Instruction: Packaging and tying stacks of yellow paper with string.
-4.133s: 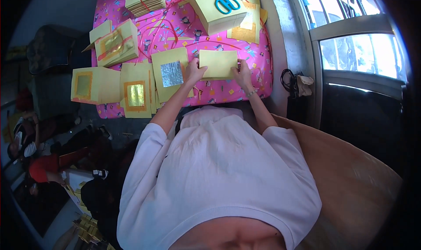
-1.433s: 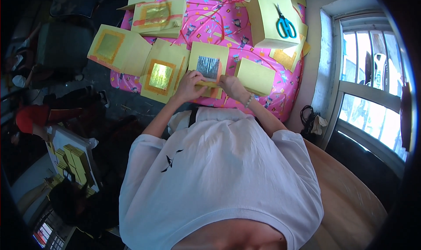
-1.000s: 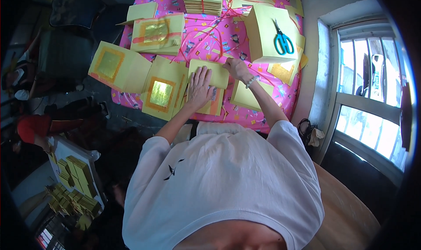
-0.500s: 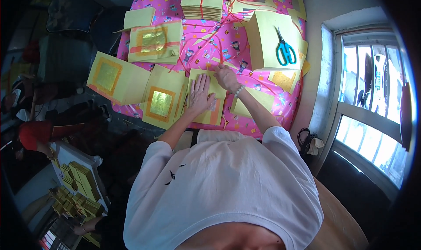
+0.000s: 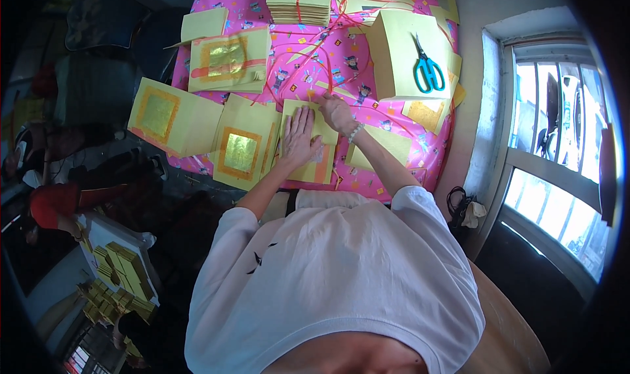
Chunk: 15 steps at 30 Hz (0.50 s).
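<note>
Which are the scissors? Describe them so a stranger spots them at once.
On the pink patterned tablecloth, find the big yellow block toward the window. The scissors lie on top of it, their teal handles unlike the yellow sheets around.

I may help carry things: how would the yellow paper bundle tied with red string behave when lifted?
The bundle would probably lift as one block, since red string crosses it. It's likely fairly heavy for its size, judging by its many tightly stacked layers. Its flat, boxy shape seems unlikely to roll.
</note>
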{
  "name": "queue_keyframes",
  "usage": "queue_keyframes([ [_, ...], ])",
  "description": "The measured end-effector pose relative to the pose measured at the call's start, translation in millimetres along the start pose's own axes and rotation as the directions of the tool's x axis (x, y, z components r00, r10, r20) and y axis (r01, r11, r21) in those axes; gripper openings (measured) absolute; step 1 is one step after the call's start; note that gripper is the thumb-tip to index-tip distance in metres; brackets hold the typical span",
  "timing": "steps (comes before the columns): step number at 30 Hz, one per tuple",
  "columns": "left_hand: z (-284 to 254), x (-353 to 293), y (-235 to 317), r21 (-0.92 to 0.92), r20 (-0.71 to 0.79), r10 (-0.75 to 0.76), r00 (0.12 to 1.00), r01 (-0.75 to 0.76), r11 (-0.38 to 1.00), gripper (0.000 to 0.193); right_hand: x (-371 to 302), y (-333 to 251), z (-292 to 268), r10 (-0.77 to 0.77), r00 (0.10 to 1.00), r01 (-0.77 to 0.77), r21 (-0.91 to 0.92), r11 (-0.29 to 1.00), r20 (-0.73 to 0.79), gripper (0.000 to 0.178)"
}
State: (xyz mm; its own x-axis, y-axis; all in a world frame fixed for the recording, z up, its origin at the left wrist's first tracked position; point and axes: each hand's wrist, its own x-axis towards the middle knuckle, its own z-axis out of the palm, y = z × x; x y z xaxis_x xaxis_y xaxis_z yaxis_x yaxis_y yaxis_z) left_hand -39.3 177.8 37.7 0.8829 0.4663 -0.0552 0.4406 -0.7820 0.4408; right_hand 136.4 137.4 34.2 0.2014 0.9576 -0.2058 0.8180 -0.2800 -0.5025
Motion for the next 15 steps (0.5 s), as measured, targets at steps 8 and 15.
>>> queue_keyframes([
  [8,1,-4,-3,-0.001,-0.032,-0.025,0.999,0.024,1.000,0.077,4,-16,-1,0.005,1.000,-0.008,-0.118,0.993,-0.021,0.044],
  [15,2,0,0,0.006,-0.017,-0.022,1.000,0.023,1.000,0.079,17,10,31,-0.116,0.993,0.114,-0.092,0.989,-0.023,0.046],
])
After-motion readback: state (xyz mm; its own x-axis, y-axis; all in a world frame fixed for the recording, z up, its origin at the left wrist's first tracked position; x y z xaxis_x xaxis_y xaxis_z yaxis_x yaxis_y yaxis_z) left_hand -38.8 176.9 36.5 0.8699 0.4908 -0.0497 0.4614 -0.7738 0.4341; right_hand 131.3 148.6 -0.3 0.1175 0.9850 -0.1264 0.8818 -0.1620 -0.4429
